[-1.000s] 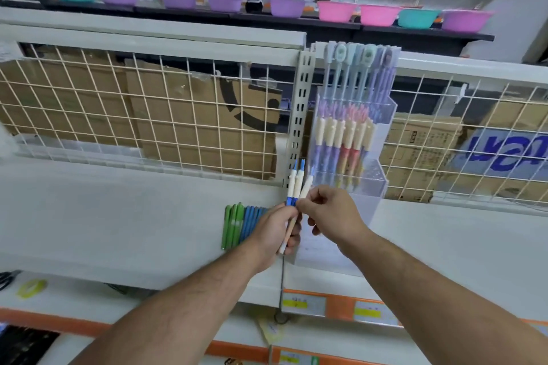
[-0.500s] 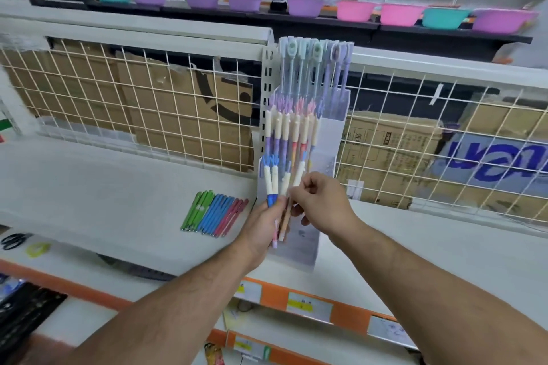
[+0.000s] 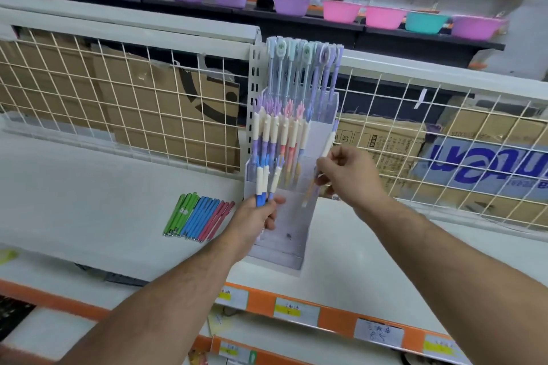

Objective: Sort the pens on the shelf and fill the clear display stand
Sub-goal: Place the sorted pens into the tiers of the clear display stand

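A clear tiered display stand (image 3: 292, 234) stands on the white shelf (image 3: 89, 195), its upper tiers full of pastel pens. My left hand (image 3: 256, 218) grips a small bunch of blue-and-cream pens (image 3: 264, 184) in front of the stand's lower left. My right hand (image 3: 347, 176) pinches a single purple-and-cream pen (image 3: 326, 151), held tilted at the stand's right side, apart from the bunch. A row of green, blue and pink pens (image 3: 197, 216) lies flat on the shelf to the left.
A wire grid fence (image 3: 133, 104) with cardboard boxes behind it runs along the back of the shelf. Orange price strips (image 3: 296, 310) line the front edge. Coloured plastic bowls (image 3: 341, 10) sit on a dark upper shelf.
My right hand has pulled one pen out of the bunch and carried it right and up beside the stand. The view has shifted, so the stand sits more central.
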`<state>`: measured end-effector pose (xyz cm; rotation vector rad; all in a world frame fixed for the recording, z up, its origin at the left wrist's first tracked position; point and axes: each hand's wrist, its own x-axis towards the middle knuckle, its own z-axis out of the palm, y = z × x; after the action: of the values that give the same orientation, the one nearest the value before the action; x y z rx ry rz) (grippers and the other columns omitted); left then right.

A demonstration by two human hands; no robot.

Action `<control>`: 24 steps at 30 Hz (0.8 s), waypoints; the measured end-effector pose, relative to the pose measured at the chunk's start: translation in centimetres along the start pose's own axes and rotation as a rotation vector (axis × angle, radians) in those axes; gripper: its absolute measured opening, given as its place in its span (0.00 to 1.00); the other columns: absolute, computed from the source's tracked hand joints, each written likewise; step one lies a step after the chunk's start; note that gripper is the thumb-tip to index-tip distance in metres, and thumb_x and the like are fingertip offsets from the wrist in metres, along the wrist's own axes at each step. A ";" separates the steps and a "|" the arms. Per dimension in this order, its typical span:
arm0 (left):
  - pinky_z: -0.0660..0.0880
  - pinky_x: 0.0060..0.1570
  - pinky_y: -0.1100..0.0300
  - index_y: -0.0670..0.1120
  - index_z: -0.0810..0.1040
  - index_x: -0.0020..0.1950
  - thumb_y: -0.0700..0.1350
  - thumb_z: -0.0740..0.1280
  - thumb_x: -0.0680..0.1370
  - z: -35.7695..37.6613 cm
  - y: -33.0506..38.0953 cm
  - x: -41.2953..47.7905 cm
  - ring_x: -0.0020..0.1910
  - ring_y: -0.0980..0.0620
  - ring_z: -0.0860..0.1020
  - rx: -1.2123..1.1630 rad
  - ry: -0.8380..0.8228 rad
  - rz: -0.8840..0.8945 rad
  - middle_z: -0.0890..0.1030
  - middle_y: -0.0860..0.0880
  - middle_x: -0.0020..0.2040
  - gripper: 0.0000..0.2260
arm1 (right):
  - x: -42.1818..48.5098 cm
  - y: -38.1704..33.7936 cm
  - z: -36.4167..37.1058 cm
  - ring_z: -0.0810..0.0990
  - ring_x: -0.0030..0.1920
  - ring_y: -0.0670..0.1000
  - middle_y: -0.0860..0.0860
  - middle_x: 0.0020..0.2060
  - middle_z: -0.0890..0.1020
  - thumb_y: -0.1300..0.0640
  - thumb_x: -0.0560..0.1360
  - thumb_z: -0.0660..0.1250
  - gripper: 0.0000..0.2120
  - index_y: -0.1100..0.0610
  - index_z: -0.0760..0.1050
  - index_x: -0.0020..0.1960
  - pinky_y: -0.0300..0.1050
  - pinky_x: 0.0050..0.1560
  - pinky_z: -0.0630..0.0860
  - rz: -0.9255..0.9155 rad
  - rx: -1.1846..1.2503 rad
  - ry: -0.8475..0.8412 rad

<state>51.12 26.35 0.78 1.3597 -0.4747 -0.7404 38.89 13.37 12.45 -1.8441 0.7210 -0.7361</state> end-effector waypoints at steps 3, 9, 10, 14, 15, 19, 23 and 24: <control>0.73 0.33 0.63 0.39 0.82 0.49 0.33 0.61 0.81 -0.2 0.1 0.0 0.32 0.54 0.72 -0.072 0.000 -0.022 0.78 0.48 0.34 0.10 | 1.5 -1.2 -0.7 0.84 0.31 0.51 0.57 0.34 0.85 0.65 0.76 0.67 0.04 0.62 0.75 0.42 0.46 0.29 0.77 -0.028 -0.020 0.066; 0.75 0.33 0.63 0.37 0.81 0.44 0.29 0.60 0.76 -0.4 0.0 0.0 0.30 0.53 0.76 -0.052 0.014 -0.033 0.80 0.49 0.30 0.11 | 3.4 -2.5 -0.5 0.85 0.33 0.50 0.50 0.31 0.85 0.63 0.77 0.66 0.06 0.58 0.74 0.41 0.48 0.32 0.81 -0.052 -0.055 0.152; 0.75 0.34 0.62 0.38 0.81 0.43 0.30 0.60 0.76 -0.5 0.0 0.0 0.31 0.53 0.77 -0.046 0.019 -0.030 0.80 0.49 0.31 0.11 | 3.7 -2.6 -0.3 0.86 0.34 0.51 0.49 0.31 0.85 0.62 0.77 0.67 0.06 0.58 0.74 0.41 0.50 0.32 0.82 -0.057 -0.074 0.164; 0.78 0.34 0.60 0.39 0.80 0.44 0.29 0.60 0.76 -0.5 -0.4 0.2 0.31 0.55 0.77 -0.074 0.024 -0.011 0.81 0.50 0.31 0.11 | 4.0 -2.7 0.2 0.86 0.36 0.51 0.47 0.32 0.84 0.59 0.76 0.67 0.04 0.59 0.76 0.43 0.60 0.38 0.84 -0.073 -0.163 0.187; 0.78 0.35 0.59 0.40 0.80 0.42 0.30 0.60 0.77 -0.6 -0.4 0.3 0.31 0.55 0.77 -0.059 0.020 -0.009 0.80 0.50 0.32 0.11 | 4.1 -2.7 0.3 0.86 0.35 0.49 0.47 0.32 0.84 0.59 0.76 0.66 0.04 0.59 0.76 0.44 0.60 0.39 0.84 -0.075 -0.175 0.189; 0.75 0.41 0.54 0.41 0.80 0.40 0.31 0.60 0.77 -0.7 -0.5 0.2 0.33 0.52 0.75 -0.018 -0.020 -0.001 0.78 0.48 0.33 0.12 | 4.1 -2.4 0.7 0.86 0.36 0.48 0.46 0.31 0.84 0.59 0.77 0.66 0.05 0.56 0.75 0.42 0.61 0.41 0.84 -0.077 -0.236 0.195; 0.77 0.38 0.57 0.40 0.80 0.41 0.31 0.60 0.77 -0.7 -0.5 0.3 0.33 0.54 0.75 -0.017 -0.049 0.013 0.79 0.49 0.33 0.12 | 3.7 -2.2 1.1 0.86 0.38 0.50 0.48 0.33 0.85 0.58 0.76 0.68 0.04 0.54 0.77 0.41 0.59 0.42 0.84 -0.075 -0.326 0.172; 0.77 0.38 0.58 0.40 0.80 0.41 0.31 0.60 0.77 -0.7 -0.6 0.3 0.34 0.53 0.75 -0.019 -0.052 0.013 0.79 0.49 0.33 0.12 | 3.6 -2.0 1.2 0.86 0.39 0.52 0.50 0.34 0.85 0.58 0.75 0.68 0.04 0.55 0.77 0.41 0.59 0.43 0.84 -0.075 -0.348 0.155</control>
<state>51.72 26.61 0.05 1.3211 -0.5162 -0.7696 42.37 12.07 14.54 -2.1546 0.9305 -0.8502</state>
